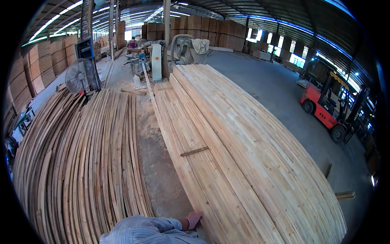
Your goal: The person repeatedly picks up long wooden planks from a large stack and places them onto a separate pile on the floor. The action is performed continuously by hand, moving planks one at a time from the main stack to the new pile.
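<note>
A long, pale wood strip (168, 138) runs from the machine at the far end down to the near edge, along the left side of a low stack of boards (211, 175). At the near end my left hand (194, 219), in what looks like a pinkish glove, is closed on the strip's left edge; its fingertips are partly hidden. My left arm wears a striped sleeve (150, 229). The right hand is out of sight. A short dark stick (194, 151) lies across the low stack.
Rough strips (93, 154) lie piled at left; a higher board stack (260, 142) stands at right. Beyond are a fan (80, 75), a woodworking machine (156, 61) and a seated person (132, 45). A red forklift (325, 107) is far right. Sawdust covers the floor (156, 162) between piles.
</note>
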